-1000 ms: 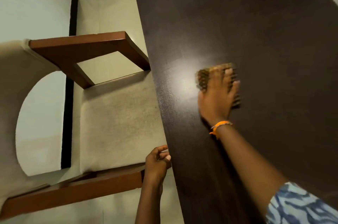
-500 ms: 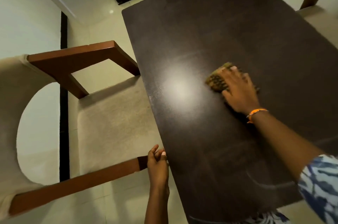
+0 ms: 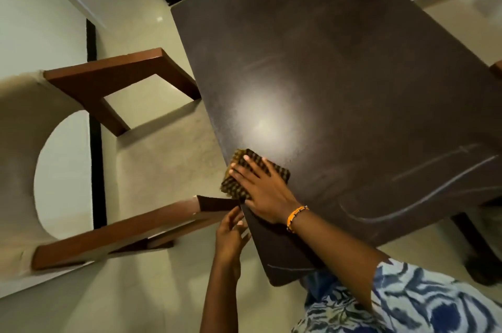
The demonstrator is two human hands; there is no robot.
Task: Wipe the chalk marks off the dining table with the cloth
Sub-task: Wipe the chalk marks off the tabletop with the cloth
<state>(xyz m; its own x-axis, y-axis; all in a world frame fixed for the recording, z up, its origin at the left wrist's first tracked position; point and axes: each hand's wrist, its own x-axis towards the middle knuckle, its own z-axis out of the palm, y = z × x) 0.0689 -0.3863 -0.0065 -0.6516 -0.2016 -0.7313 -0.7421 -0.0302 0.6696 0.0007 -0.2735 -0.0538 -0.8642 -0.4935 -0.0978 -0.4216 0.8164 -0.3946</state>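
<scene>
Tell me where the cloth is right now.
In the head view, the cloth lies flat at the table's left edge, under the right hand, beside the chair.

The right hand [image 3: 260, 191] is laid flat, palm down, with the fingers [image 3: 245, 161] spread and extended away from the body. An orange band is worn on the right wrist, and the right forearm is stretched forward from a patterned sleeve. The left hand [image 3: 231, 232] is held lower, fingers loosely extended, forearm bare.
</scene>
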